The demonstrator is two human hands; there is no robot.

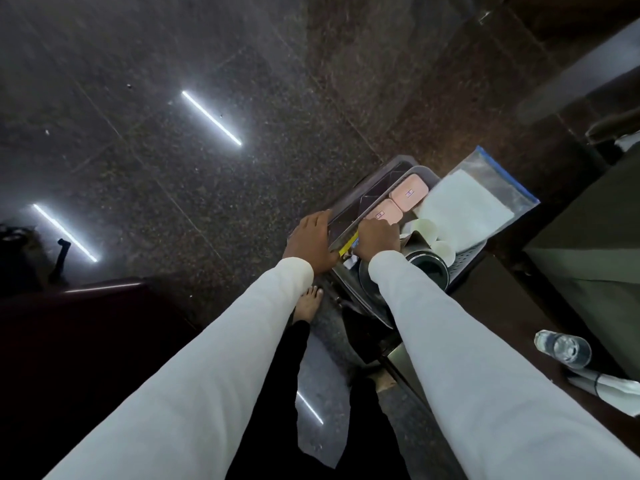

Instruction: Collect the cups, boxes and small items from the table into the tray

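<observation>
A grey tray (420, 172) lies at the edge of a dark table, on top of a larger steel tray (388, 168). Inside it sit two pink boxes (408, 192), paper cups (425, 227) lying on their sides, a clear zip bag of white napkins (467, 209) and a steel cup (429, 268). My left hand (311, 242) grips the steel tray's near left edge. My right hand (377, 237) rests on the grey tray's rim beside a yellow item (348, 245), fingers curled down; what it holds is hidden.
A plastic water bottle (562, 348) and a white cable (602, 386) lie on the dark table (502, 306) at the right. Polished granite floor (173, 133) spreads to the left. A dark chair (69, 323) stands at lower left. My bare foot (308, 303) is below.
</observation>
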